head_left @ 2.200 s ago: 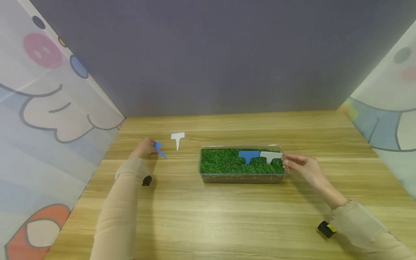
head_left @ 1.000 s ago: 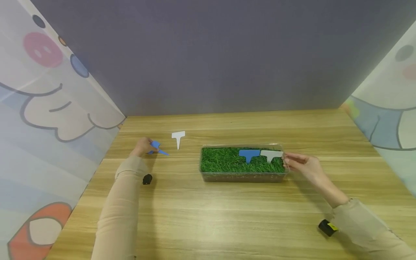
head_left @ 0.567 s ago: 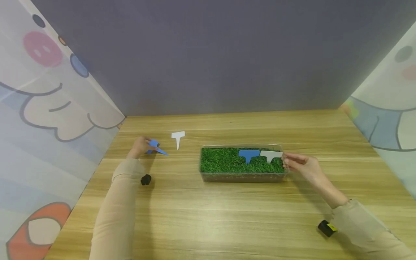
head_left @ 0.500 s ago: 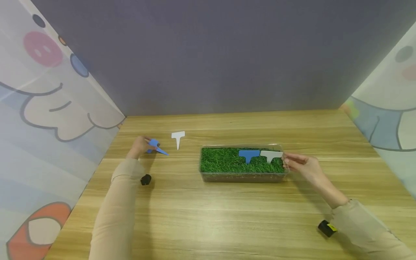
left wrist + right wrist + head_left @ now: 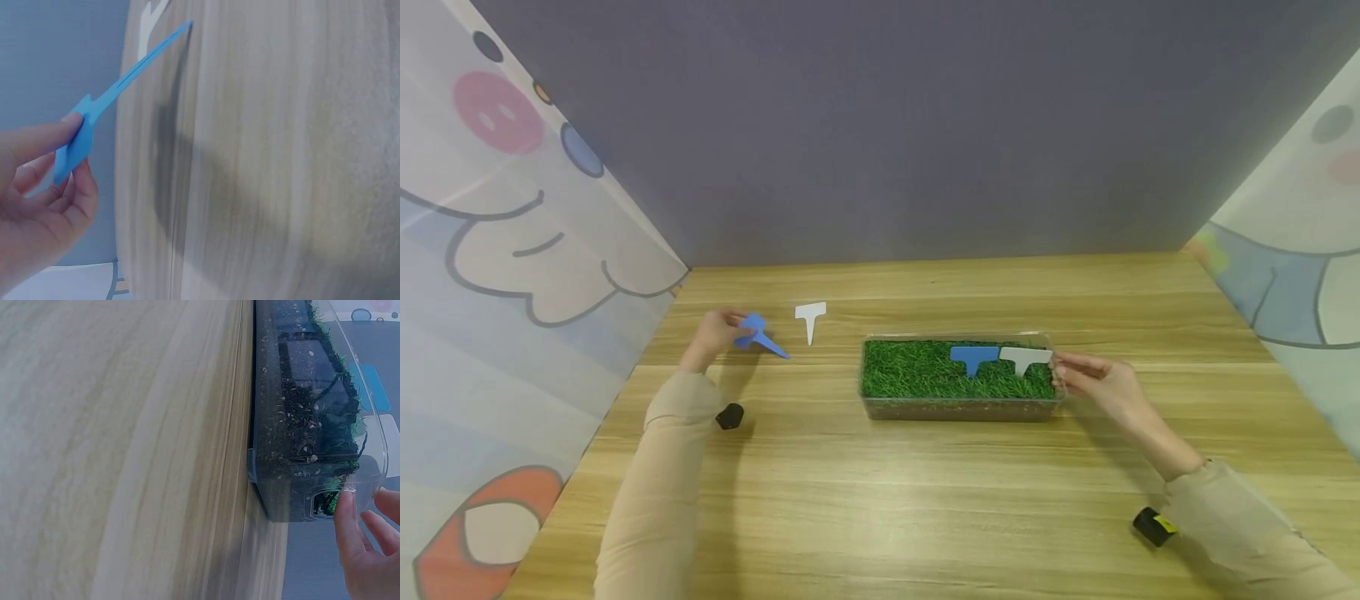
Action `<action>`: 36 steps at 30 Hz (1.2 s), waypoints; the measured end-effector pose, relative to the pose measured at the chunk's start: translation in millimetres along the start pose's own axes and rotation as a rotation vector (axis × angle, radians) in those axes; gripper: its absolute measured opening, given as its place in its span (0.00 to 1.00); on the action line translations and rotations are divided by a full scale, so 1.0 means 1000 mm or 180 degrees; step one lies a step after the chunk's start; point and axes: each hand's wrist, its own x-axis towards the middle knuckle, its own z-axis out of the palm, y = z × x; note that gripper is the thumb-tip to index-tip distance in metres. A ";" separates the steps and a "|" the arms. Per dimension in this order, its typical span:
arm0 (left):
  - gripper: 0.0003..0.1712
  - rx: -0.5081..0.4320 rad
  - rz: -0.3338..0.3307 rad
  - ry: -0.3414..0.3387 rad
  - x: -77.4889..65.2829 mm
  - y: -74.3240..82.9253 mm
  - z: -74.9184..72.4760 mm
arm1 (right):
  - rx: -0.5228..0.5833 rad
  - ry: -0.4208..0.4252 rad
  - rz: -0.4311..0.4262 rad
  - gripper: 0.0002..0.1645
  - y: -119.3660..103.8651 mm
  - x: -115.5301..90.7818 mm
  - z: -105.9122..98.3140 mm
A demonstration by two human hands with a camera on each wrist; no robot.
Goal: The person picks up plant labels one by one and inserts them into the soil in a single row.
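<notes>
My left hand [image 5: 713,332] pinches a blue T-shaped plant label [image 5: 78,147] by its wide head between thumb and fingers. The label's pointed stem [image 5: 144,65] slants away over the table, above its shadow. A white plant label [image 5: 810,321] lies just to the right of it. On the right, my right hand [image 5: 1108,385] holds the end of a clear plastic planter box [image 5: 962,410], thumb and fingers at its rim in the right wrist view. Green artificial grass [image 5: 910,371] fills the box. Upright in the grass stand a blue label [image 5: 974,357] and a white label [image 5: 1026,357].
The wooden table [image 5: 880,500] runs back to a grey panel [image 5: 925,133]. Cartoon-printed sheets [image 5: 497,250] stand along both sides. Dark soil [image 5: 294,419] shows through the box wall. A small black device [image 5: 730,416] is at my left wrist, another [image 5: 1153,527] at the right.
The left hand has shifted slightly left and away from me, with the blue label turning so more of its head shows. My right hand and the planter box have kept their place.
</notes>
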 end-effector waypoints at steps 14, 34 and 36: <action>0.25 -0.0437 -0.0095 -0.0147 -0.007 0.008 -0.005 | 0.0126 0.0103 -0.0097 0.44 0.050 0.022 -0.009; 0.23 -0.0344 0.0245 -0.0074 -0.012 0.036 -0.006 | 0.0011 0.0086 0.0018 0.36 0.027 0.013 -0.004; 0.23 -0.0316 0.0299 -0.0064 -0.012 0.040 -0.005 | -0.0002 0.0108 0.0031 0.36 0.027 0.013 -0.004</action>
